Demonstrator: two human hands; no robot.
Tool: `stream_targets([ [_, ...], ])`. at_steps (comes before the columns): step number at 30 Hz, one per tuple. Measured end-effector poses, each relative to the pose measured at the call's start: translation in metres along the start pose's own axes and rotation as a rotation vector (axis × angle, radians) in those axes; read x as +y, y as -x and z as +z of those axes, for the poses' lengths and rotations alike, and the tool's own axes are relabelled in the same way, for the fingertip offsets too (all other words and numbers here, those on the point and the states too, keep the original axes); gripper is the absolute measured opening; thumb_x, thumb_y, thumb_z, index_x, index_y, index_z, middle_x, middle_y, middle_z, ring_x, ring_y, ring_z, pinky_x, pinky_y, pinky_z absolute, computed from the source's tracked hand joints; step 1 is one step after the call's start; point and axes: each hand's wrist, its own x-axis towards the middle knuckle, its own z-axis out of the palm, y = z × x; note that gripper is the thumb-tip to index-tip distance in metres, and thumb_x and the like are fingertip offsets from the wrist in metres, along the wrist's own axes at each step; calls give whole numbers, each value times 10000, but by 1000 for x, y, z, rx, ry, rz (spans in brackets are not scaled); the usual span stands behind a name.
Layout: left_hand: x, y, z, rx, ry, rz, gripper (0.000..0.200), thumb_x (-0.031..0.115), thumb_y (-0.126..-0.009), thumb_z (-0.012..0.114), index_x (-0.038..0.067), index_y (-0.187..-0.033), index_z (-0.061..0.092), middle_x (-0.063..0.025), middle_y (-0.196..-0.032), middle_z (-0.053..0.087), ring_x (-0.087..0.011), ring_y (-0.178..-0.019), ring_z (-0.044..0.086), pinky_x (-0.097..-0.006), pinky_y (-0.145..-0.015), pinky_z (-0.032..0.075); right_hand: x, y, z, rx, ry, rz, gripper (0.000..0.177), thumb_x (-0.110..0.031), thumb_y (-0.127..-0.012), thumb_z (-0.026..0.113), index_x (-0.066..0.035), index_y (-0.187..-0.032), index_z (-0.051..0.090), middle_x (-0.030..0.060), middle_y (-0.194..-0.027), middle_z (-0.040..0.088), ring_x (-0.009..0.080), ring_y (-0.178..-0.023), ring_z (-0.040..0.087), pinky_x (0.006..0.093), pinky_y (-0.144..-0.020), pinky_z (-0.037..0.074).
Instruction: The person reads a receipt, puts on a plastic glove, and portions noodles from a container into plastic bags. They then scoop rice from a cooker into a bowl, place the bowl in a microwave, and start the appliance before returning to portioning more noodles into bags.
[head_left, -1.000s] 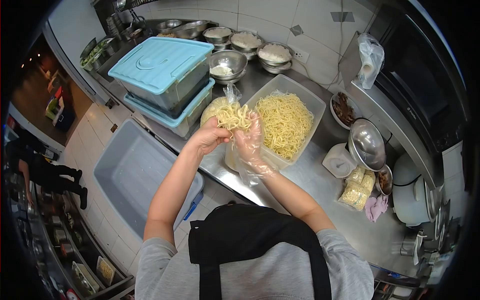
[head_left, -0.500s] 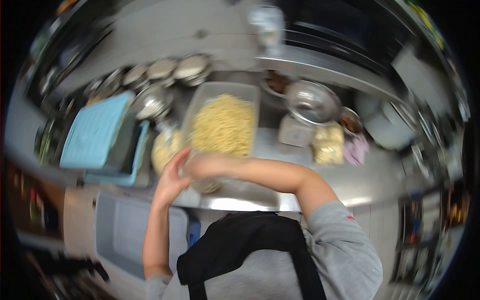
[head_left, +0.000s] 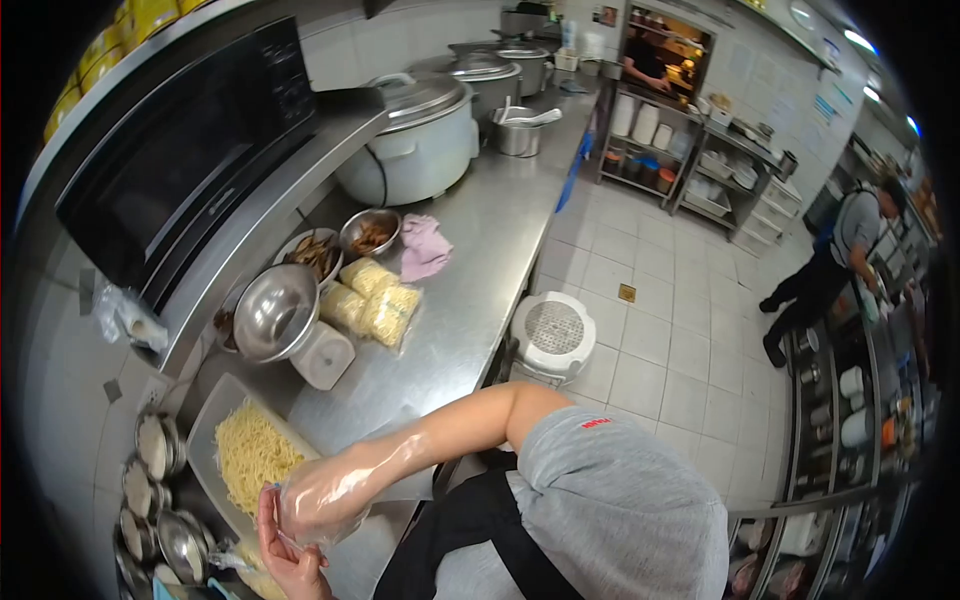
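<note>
- The right hand, in a clear plastic glove, is meeting the bare left hand beside the noodle container; both are curling inward, but whether they are gripping anything, I cannot tell.
- Loose yellow noodles are filling much of the translucent plastic container, which is resting on the steel surface.
- A kitchen scale is carrying a metal bowl just beyond the container.
- Bagged noodles are lying near the scale, with a pink cloth and a bowl of brown food close by.
- A large lidded pot is standing farther along.
- Another person is working at the shelving, well apart.
</note>
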Motion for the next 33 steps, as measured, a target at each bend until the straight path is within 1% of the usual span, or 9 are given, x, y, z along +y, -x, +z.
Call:
stream_targets([
  [2, 0, -11, 13, -41, -1, -35, 806, 63, -575, 574, -77, -1323, 308, -150, -1320, 399, -166, -1088, 504, -166, -646, 462, 5, 26, -6, 283, -64, -45, 174, -161, -650, 591, 7, -674, 552, 176, -663, 591, 341, -626, 595, 408, -534, 459],
  [4, -21, -27, 25, -106, 133, -76, 781, -83, -560, 415, -47, -1333, 313, -163, -1327, 391, -151, -1014, 542, -136, -454, 396, 4, 48, -13, 234, 32, 25, 163, -154, -684, 582, 0, -715, 537, 176, -673, 589, 346, -648, 594, 412, -546, 458],
  [12, -47, -60, 109, -227, 272, -114, 754, -112, -593, 488, -42, -1325, 323, -100, -1257, 470, -45, -780, 547, -139, -441, 389, 18, 131, -34, 624, 91, 217, 182, -155, -768, 569, -11, -878, 555, 151, -853, 547, 318, -812, 561, 417, -695, 450],
  [16, -47, -70, 151, -220, 318, -69, 764, -139, -590, 447, -48, -1334, 300, -159, -1395, 312, -221, -1225, 411, -143, -463, 406, 19, 191, -37, 722, 125, 278, 336, -264, -792, 612, -17, -1007, 537, 159, -1039, 515, 330, -944, 532, 386, -789, 447],
  [18, -46, -73, 172, -237, 327, -69, 768, -148, -589, 434, -46, -1337, 296, -163, -1406, 292, -249, -1276, 331, -144, -471, 411, 15, 225, -33, 959, 167, 328, 442, -324, -775, 637, -32, -1085, 520, 154, -1063, 510, 313, -951, 536, 383, -759, 453],
  [23, -46, -80, 232, -299, 336, -37, 758, -171, -616, 393, -24, -1352, 287, -143, -1430, 257, -279, -1328, 257, -140, -471, 379, 17, 307, -3, 848, -162, 806, 949, -450, -605, 762, -46, -1328, 297, 137, -1257, 416, 249, -987, 528, 357, -793, 470],
  [27, -52, -83, 283, -309, 412, -27, 765, -179, -606, 399, -40, -1348, 276, -160, -1419, 263, -278, -1319, 268, -166, -513, 442, 23, 336, 11, 814, -8, 863, 1057, -397, -632, 767, -19, -1384, 128, 162, -1337, 367, 288, -1032, 533, 378, -878, 438],
  [30, -60, -83, 320, -324, 476, -38, 763, -181, -608, 402, -41, -1348, 275, -155, -1420, 260, -273, -1325, 251, -170, -520, 448, 32, 353, 14, 896, -148, 945, 1040, -446, -653, 716, -56, -1399, 105, 221, -1286, 429, 384, -1129, 471, 399, -923, 403],
  [33, -68, -82, 351, -380, 480, -38, 749, -181, -624, 411, -34, -1347, 280, -144, -1422, 258, -264, -1327, 244, -176, -530, 450, 31, 378, 1, 936, -171, 1120, 681, -300, -704, 675, -53, -1265, 378, 201, -1066, 571, 363, -975, 560, 389, -832, 450],
])
